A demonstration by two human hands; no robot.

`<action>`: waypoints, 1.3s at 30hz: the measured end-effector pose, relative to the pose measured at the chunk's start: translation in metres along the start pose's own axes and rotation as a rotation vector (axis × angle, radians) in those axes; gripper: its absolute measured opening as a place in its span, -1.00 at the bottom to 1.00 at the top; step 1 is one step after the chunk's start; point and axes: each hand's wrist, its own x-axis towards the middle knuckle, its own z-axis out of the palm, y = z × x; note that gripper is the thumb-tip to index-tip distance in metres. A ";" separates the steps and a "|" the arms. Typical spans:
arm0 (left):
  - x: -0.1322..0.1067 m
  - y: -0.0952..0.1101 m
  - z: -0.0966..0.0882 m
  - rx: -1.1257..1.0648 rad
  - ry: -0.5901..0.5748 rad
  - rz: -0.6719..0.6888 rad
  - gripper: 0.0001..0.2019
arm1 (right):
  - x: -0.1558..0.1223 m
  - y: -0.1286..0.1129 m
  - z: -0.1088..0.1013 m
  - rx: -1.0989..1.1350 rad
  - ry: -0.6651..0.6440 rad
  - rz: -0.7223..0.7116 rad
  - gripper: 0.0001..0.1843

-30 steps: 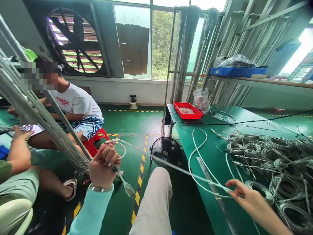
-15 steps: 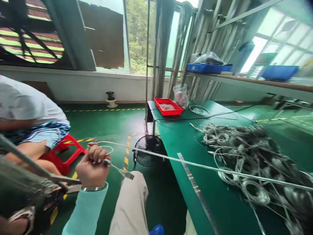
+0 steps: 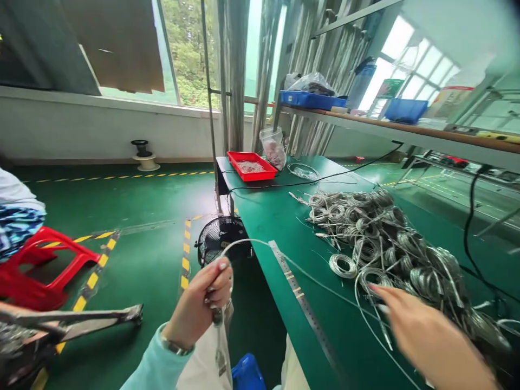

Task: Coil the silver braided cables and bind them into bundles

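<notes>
My left hand (image 3: 211, 292) is closed around a grey-white USB cable (image 3: 309, 273), its metal plug (image 3: 220, 362) hanging down below my fist. From the top of that fist the cable arches over and runs slack to the right, above the green table. It leads into the fingers of my right hand (image 3: 430, 336), which is smeared by motion at the lower right. Those fingers look pressed together on the cable. Just behind my right hand lies a large heap of coiled cables (image 3: 377, 233). A steel ruler (image 3: 304, 306) is taped along the table's left side, beneath the cable.
On the green table (image 3: 268, 211) stand a red tray (image 3: 252, 168) and a clear bag (image 3: 273, 149). A black fan (image 3: 219, 238) is on the floor beside it. A red stool (image 3: 44, 265) and a seated person are at left. A shelf (image 3: 390, 130) holds blue bins.
The view has swung right. My right hand has come into sight near the heap. The cable, stretched straight before, now sags and arches. My left hand keeps its hold.
</notes>
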 end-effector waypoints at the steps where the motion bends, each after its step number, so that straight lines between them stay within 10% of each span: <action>1: -0.004 -0.002 0.004 -0.029 -0.047 -0.032 -0.80 | 0.015 -0.019 0.017 0.037 -0.033 -0.083 -0.64; 8: -0.058 0.009 -0.008 -0.411 -0.304 -0.142 -0.80 | 0.078 -0.155 0.097 0.458 -0.222 -0.442 -0.63; 14: -0.078 0.032 -0.023 -0.635 -0.294 0.275 -0.81 | 0.055 -0.124 0.120 0.695 -0.591 -0.104 -0.83; 18: -0.069 0.029 -0.028 -0.468 -0.154 0.333 -0.88 | 0.031 -0.098 0.109 0.657 -0.291 -0.065 -0.76; 26: -0.053 -0.001 -0.011 0.274 0.078 0.174 -0.74 | 0.023 -0.132 0.071 0.361 -0.081 -0.708 -0.64; 29: -0.053 -0.008 -0.006 0.500 0.083 0.093 -0.71 | 0.030 -0.146 0.064 0.555 -0.105 -0.669 -0.63; 39: -0.055 0.004 0.000 0.287 0.105 0.097 -0.76 | 0.050 -0.154 0.027 0.847 -0.156 -0.500 -0.53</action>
